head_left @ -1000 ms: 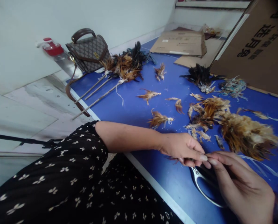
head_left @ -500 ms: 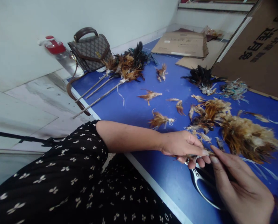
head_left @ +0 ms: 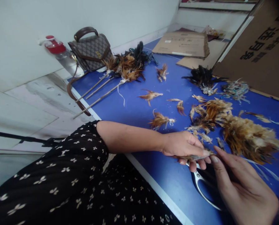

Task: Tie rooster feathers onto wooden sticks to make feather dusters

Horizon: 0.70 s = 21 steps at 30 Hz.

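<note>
My left hand reaches in over the blue table, its thumb and fingers closed on a small brown feather bundle. My right hand is at the right end of that bundle, thumb and forefinger close together at its tip; what they pinch is too small to make out. Under both hands lie scissors, with one silver handle loop showing and the rest hidden. Just beyond my hands is a big heap of tan and brown feathers. A brown feather tuft with a white tie lies beyond my left wrist.
Feather dusters on sticks lie at the left edge, beside a patterned handbag and a red-capped bottle. Black feathers and a tangle of ties lie before a large carton. Flat cardboard is at the back.
My right hand has shifted slightly right and down. My left hand keeps its hold on the feather bundle, with hardly any movement.
</note>
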### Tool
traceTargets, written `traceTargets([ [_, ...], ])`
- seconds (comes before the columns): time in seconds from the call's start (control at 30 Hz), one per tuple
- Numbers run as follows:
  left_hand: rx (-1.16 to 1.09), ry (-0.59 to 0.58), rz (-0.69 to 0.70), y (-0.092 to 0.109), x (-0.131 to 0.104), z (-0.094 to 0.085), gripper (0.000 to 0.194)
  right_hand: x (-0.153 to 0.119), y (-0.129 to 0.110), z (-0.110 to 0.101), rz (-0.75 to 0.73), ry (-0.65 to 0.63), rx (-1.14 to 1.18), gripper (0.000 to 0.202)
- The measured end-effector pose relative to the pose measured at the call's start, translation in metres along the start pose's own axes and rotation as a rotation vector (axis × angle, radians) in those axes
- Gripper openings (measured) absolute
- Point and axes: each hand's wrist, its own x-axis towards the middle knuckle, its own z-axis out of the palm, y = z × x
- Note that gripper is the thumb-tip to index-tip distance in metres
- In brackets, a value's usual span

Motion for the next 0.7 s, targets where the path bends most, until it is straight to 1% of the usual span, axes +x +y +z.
traceTargets([
  [0.13, 0.009, 0.026, -0.021, 0.0020, -0.0010, 0.0024, 0.045, 0.0016, -0.0001, 0.0014, -0.014, -0.013, 0.026, 0.027],
  [0.27, 0.006, 0.034, -0.012, 0.0008, -0.0015, 0.0025, 0.044, 0.0017, -0.0004, 0.0016, -0.011, 0.002, 0.039, 0.025],
  [0.43, 0.000, 0.026, 0.006, 0.0015, -0.0019, 0.0025, 0.042, 0.0016, -0.0028, 0.0004, -0.005, -0.002, 0.050, 0.024],
  [0.6, 0.056, 0.010, -0.050, 0.0078, -0.0070, 0.0031, 0.044, 0.0031, -0.0021, 0.0033, -0.021, -0.004, 0.066, 0.024],
  [0.7, 0.075, -0.001, -0.048, 0.0082, -0.0094, 0.0016, 0.043, 0.0034, -0.0002, 0.0037, -0.039, 0.004, 0.051, 0.025],
])
